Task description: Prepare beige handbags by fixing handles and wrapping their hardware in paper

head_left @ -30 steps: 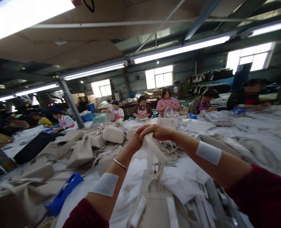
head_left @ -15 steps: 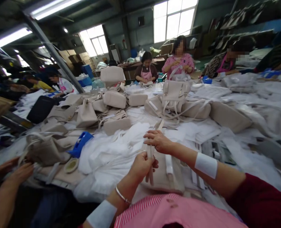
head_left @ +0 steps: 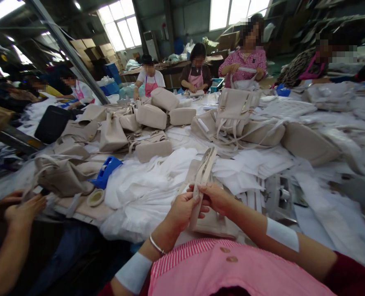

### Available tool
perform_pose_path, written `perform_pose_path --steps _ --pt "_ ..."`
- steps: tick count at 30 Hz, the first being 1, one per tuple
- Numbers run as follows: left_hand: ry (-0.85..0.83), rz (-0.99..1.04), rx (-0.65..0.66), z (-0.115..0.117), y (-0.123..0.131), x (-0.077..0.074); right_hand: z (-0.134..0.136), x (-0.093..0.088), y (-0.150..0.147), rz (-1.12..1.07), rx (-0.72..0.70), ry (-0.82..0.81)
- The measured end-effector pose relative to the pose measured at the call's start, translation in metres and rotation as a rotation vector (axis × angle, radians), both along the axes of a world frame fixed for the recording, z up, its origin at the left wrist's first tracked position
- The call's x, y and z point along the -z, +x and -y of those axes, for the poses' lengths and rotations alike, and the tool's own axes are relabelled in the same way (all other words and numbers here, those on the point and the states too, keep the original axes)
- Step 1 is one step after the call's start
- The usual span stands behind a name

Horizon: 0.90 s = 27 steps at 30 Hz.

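Observation:
Both of my hands meet in front of my pink apron, closed on a beige bag strap [head_left: 207, 164]. My left hand [head_left: 184, 209] pinches it between thumb and fingers on the near side. Just to its right, my right hand [head_left: 216, 197] grips the same strap, with its fingers partly behind it. Looped ends of the strap rise above the hands, and one length hangs below them. Under my hands lies a beige bag [head_left: 215, 224], partly covered by the hands and the strap.
White wrapping sheets [head_left: 142, 193] spread to the left, near a blue tape dispenser [head_left: 106, 172] and a tape roll [head_left: 96, 197]. Beige bags [head_left: 151, 117] are heaped beyond. A co-worker's hands [head_left: 24, 207] hold a bag at left. A metal tape dispenser [head_left: 279, 197] stands right.
My right hand has moved down the strap, close to my left hand. The strap's upper ends now show as spread loops. The view has shifted slightly downward.

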<state>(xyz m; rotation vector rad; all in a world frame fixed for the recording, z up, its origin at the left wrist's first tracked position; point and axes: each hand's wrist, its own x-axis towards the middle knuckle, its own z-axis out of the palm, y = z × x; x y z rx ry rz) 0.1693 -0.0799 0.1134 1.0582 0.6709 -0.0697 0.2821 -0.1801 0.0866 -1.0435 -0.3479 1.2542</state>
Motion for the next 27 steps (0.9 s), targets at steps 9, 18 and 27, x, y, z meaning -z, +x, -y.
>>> perform_pose_path --steps 9,18,27 --pt "0.072 0.017 -0.002 -0.008 -0.005 0.004 -0.004 -0.006 0.001 0.008 0.001 0.03" --pt "0.041 0.071 -0.015 0.0 -0.013 0.015 -0.009 -0.009 -0.017 0.052 -0.074 -0.07" --pt "0.06 -0.061 0.125 -0.004 -0.048 0.02 -0.018 -0.004 -0.007 0.056 0.057 -0.212"
